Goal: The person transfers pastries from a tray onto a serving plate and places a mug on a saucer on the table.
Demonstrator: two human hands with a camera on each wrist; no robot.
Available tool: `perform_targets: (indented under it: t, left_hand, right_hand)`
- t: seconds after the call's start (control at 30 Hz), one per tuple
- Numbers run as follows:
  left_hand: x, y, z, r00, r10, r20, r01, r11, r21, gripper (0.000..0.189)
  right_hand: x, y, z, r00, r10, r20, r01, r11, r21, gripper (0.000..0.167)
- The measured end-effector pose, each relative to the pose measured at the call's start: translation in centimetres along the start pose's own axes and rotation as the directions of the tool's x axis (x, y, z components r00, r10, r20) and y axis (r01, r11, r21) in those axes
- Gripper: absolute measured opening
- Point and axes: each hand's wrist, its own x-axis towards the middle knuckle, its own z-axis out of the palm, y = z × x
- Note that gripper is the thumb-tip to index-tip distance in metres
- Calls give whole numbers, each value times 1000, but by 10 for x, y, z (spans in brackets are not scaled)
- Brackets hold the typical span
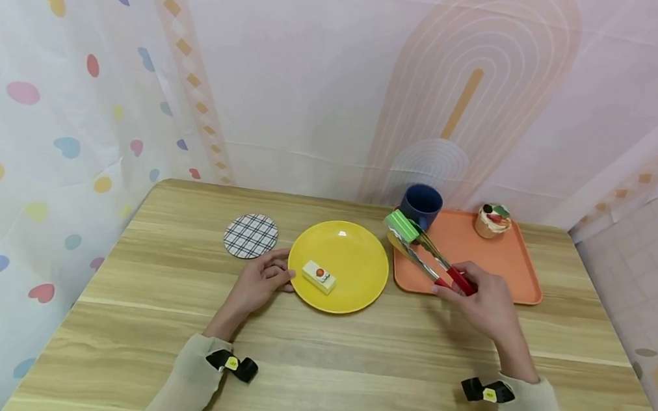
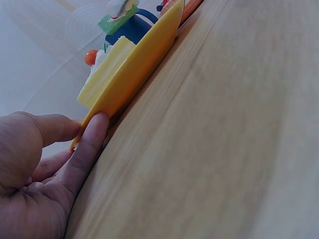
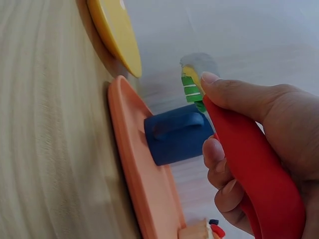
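Observation:
My left hand [image 1: 264, 278] pinches the left rim of a yellow plate [image 1: 355, 247], thumb on top and fingers underneath. On the plate lies a pale yellow cake slice [image 1: 318, 277] with an orange ball on top. My right hand [image 1: 482, 302] grips the red handles of metal tongs [image 1: 426, 263]. Between the tong tips is a green layered piece [image 1: 402, 225], looking like a cake slice, held above the tray's left side. Behind it stands a blue mug [image 3: 179, 134], its handle visible in the right wrist view.
An orange tray [image 1: 452, 275] sits at the right, bearing the mug and a fruit-topped cupcake [image 1: 491, 221] at its back right. Left of the plate lies a round checked coaster [image 1: 250, 236]. A patterned cloth [image 1: 291, 98] hangs behind the wooden table [image 1: 314, 374].

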Motion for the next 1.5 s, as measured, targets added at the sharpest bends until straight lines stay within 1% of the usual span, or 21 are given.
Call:
perform_targets:
  t: [0.27,0.6,0.83,1.1,1.33,1.5]
  left_hand:
    - [0,1,0,1000,0,3,0,1000,-5,51]
    - [0,2,-1,1000,-12,-5,12,1000,-2,51]
    - [-2,4,-1,1000,-3,-8,3,1000,-2,51]
    - [-2,3,-3,1000,-7,-8,7,1000,-6,51]
    - [0,1,-2,1000,2,-5,-2,1000,-5,52]
    - [0,2,-1,1000,-3,-2,3,1000,4,52]
  right_hand:
    - [1,0,8,1000,6,0,-6,1000,6,48]
    - [3,-4,20,1000,-12,2,12,1000,17,47]
    - [6,-5,26,1000,-19,6,19,1000,15,48]
    - [7,-9,32,999,-37,20,36,999,15,49]
    - [4,-10,38,999,-33,40,32,999,21,48]
    - [4,-11,42,998,-35,57,33,999,29,46]
